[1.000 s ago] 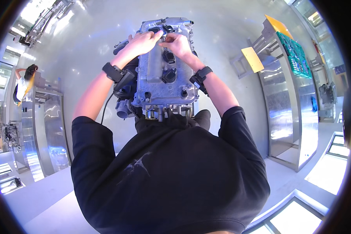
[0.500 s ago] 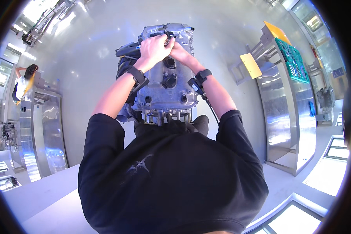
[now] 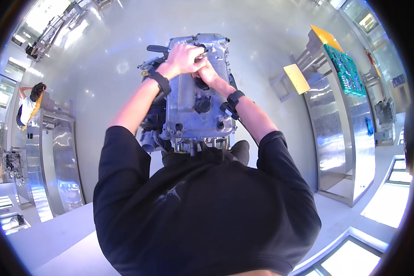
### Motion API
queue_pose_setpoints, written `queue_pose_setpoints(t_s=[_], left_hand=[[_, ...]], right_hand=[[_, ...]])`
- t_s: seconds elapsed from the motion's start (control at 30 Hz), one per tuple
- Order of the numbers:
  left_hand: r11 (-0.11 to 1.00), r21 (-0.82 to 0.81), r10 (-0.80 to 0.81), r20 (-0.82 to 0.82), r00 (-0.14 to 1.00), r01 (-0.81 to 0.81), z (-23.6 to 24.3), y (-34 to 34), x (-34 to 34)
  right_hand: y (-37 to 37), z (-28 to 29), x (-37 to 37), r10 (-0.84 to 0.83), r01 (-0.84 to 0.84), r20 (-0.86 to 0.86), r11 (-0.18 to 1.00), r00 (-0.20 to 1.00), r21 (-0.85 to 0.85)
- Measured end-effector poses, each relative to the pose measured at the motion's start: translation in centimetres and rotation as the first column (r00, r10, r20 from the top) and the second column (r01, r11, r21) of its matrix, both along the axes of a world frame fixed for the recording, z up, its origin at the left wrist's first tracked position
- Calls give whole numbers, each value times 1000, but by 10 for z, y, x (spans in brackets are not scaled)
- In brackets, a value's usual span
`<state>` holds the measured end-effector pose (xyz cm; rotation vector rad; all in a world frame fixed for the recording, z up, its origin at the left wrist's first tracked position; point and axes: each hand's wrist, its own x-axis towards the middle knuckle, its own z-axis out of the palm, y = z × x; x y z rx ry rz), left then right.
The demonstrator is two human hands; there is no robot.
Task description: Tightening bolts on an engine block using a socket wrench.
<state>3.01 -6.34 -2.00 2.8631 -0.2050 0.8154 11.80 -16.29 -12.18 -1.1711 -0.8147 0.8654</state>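
Note:
A grey metal engine point(image 3: 184, 120) stands in front of me, its flat cover facing up. My left hand point(image 3: 183, 57) is curled at the far half of the cover, over a dark part whose kind its fingers hide. Just nearer, my right hand point(image 3: 206, 72) is closed against the left one, its fingertips tucked under it. A black ignition coil point(image 3: 201, 84) shows just below the right hand. Another black ignition coil point(image 3: 203, 105) sits nearer on the cover, untouched. A black paddle-shaped piece point(image 3: 158, 48) sticks out left of my left hand.
Dark hoses and a round metal pipe end point(image 3: 148, 140) line the engine's left side. On the right stands a metal bench point(image 3: 331, 138) with a green tray of parts point(image 3: 345, 70) and a yellow board point(image 3: 296, 79). Another person point(image 3: 30, 103) is at a bench on the far left.
The engine sits slightly lower in the picture. My right hand has come nearer to me, while the left stays curled at the far part. The black paddle-shaped piece now stands out at the left.

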Motion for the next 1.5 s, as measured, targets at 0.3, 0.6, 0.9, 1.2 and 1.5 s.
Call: queue_pose_setpoints(t_s=[0.3,0.6,0.9,1.2,1.5], left_hand=[[953,48,302,-130,944,-298,10,3,-73],[757,-54,636,-168,754,-651,0,-84,-115],[780,56,626,-98,774,-624,-8,-39,-108],[911,167,380,15,925,-377,-5,47,-75],[728,19,625,-428,652,-686,13,-24,-96]], right_hand=[[-2,3,-5,-25,35,114,996,993,-86],[-1,-1,-3,3,17,234,996,972,-83],[-6,16,-15,-61,67,49,989,997,-132],[-3,14,-14,-109,113,35,988,993,-108],[0,9,-16,-138,159,181,981,974,-110]])
